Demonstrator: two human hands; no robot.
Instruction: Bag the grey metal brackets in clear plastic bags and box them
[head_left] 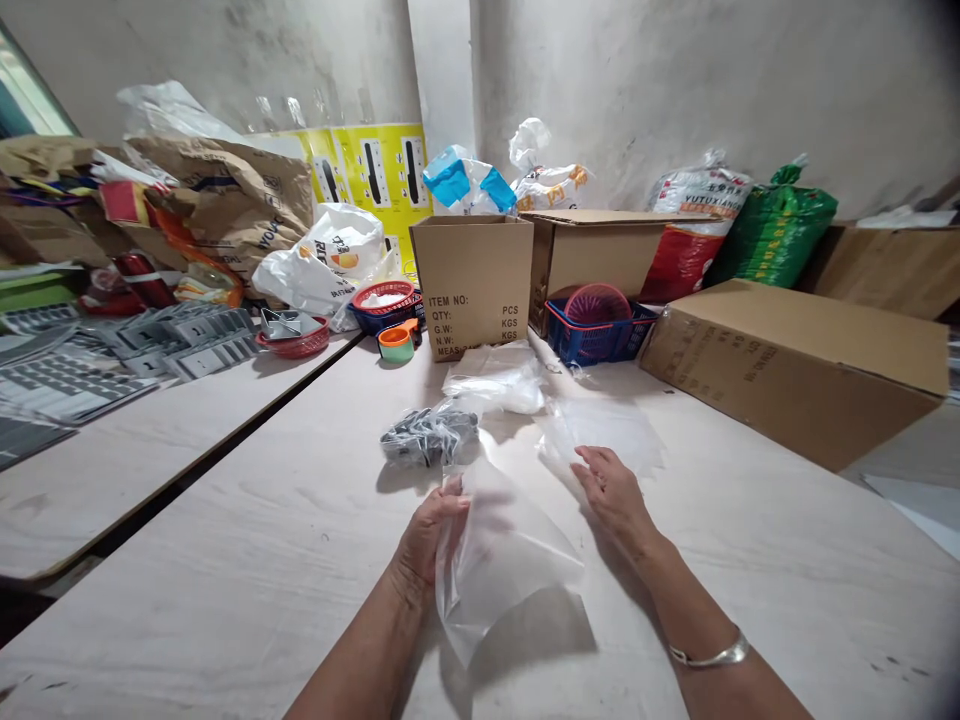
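My left hand (pixel 435 530) grips a clear plastic bag (pixel 502 570) by its edge, the thumb in front and the other fingers showing dimly through the film. Over the near edge of a pile of clear plastic bags (pixel 615 430) is my right hand (pixel 611 495), fingers apart and slightly bent; whether it touches the pile I cannot tell. Just beyond the left hand lies a clear bag filled with dark grey parts (pixel 427 437). More folded clear plastic (pixel 499 378) rests behind it, in front of an upright cardboard box (pixel 474 285).
At the right lie a large cardboard box (pixel 795 360) and a blue basket (pixel 596 335) holding a red one. Tape rolls (pixel 397 342) stand left of the upright box. Grey flat pieces (pixel 187 340) and a red basket (pixel 294 338) sit beyond the table gap (pixel 225 447).
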